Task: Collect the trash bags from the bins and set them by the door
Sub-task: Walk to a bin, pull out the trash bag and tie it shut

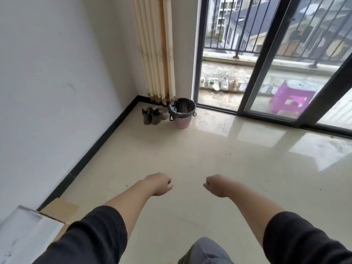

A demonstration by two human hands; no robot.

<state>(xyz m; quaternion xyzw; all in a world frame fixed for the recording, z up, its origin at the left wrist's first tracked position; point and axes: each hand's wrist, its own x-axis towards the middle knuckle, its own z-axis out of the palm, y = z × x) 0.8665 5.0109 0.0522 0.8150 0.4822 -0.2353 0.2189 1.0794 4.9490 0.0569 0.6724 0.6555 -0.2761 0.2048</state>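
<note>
Head view: left hand [160, 184] and right hand [216, 185] loosely curled, holding nothing, above bare floor [209, 155]. Pink bin [182, 116], black trash bag [174, 108] lining it, at floor's far corner beside sliding door [247, 73].

The person wears a black long-sleeved top, both sleeves [89, 233] pushed up toward the elbows, leaving the forearms bare down to the left hand [159, 184] and right hand [217, 185]. Near the bottom edge, grey-blue trousers [207, 250] cover one knee.
</note>
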